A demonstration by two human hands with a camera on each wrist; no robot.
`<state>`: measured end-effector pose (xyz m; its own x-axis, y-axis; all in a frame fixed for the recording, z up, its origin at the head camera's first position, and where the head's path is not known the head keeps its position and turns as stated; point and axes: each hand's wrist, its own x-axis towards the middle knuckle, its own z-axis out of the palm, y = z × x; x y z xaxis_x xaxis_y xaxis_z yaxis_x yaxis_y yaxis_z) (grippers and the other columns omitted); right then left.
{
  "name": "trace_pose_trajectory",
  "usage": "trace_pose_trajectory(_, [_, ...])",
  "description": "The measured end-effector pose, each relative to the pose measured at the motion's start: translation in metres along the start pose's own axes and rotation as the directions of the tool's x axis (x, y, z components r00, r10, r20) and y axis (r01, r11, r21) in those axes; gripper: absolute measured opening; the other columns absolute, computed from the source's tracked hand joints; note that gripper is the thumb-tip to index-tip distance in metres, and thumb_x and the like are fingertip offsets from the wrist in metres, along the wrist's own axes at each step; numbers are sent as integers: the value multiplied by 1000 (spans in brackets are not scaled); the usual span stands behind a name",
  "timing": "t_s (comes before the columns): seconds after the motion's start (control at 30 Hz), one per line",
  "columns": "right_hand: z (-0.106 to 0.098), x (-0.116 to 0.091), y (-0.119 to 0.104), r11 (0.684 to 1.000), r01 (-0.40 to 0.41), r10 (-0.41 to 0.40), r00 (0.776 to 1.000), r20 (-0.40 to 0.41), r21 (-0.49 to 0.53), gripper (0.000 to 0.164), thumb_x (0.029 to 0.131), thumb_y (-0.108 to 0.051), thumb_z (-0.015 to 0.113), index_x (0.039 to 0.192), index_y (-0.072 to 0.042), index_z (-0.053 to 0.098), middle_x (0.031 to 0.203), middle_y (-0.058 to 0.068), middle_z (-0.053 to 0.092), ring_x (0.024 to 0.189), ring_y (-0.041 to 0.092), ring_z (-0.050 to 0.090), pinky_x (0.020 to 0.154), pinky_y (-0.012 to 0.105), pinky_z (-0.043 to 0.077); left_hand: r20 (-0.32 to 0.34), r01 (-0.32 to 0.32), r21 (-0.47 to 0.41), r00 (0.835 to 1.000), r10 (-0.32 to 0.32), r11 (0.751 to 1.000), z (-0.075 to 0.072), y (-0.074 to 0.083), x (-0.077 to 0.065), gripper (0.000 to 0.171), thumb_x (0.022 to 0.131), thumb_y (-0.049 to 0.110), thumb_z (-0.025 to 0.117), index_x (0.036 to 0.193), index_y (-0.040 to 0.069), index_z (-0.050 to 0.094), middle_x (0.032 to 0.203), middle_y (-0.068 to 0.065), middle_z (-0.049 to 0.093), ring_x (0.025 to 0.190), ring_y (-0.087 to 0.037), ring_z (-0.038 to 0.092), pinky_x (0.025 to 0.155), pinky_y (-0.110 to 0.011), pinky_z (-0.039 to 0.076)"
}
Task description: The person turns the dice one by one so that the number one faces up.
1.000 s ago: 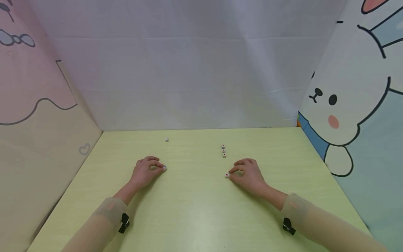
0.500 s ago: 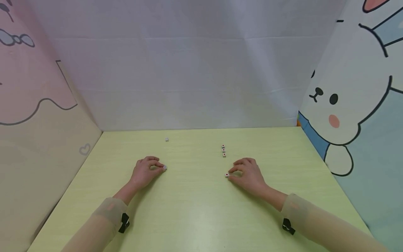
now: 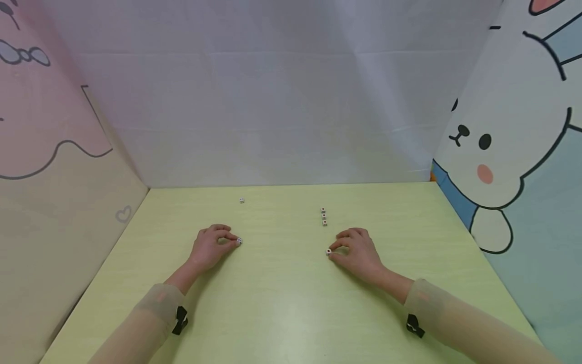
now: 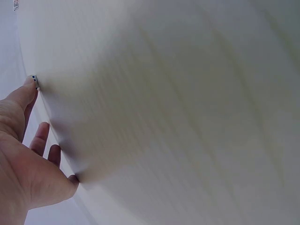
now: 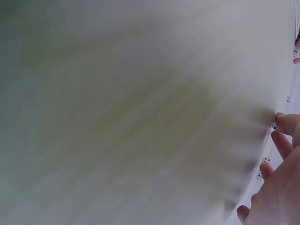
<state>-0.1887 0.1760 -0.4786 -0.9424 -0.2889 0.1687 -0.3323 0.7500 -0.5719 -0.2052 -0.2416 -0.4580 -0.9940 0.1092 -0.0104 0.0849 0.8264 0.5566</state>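
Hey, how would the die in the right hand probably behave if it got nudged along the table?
The die is a small cube, so it would probably slide or tip onto another face rather than roll smoothly. It looks tiny beside the right hand, so likely light. The table appears flat, so it probably wouldn't drift by itself.

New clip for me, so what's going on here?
A person is handling small dice at a pale yellow-green table. The left hand pinches one white die by its fingertips, and the right hand pinches a second die. Beyond the right hand are three dice close together; I can't tell whether they are stacked. A lone die sits near the far edge.
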Motion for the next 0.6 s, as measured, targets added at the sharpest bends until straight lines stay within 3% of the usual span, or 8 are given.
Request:
trace_pose_trajectory(0.3, [-1, 4, -1, 999, -19, 19, 1000, -7, 32, 8, 86, -30, 83, 90, -23, 81, 123, 6, 64, 129, 37, 42, 106, 57, 36, -2, -2, -4, 1000, 2, 1000, 1, -1, 2, 22, 96, 31, 74, 105, 12, 80, 140, -18, 56, 134, -52, 36, 110, -66, 26])
trace_pose_trajectory(0.6, [-27, 25, -5, 999, -29, 31, 997, -73, 31, 11, 90, -27, 80, 95, -18, 81, 128, 11, 62, 133, 41, 37, 109, 58, 31, -2, -4, -4, 1000, 4, 1000, 0, 0, 1, 22, 96, 32, 75, 105, 13, 81, 140, -18, 57, 133, -52, 37, 108, -66, 28])
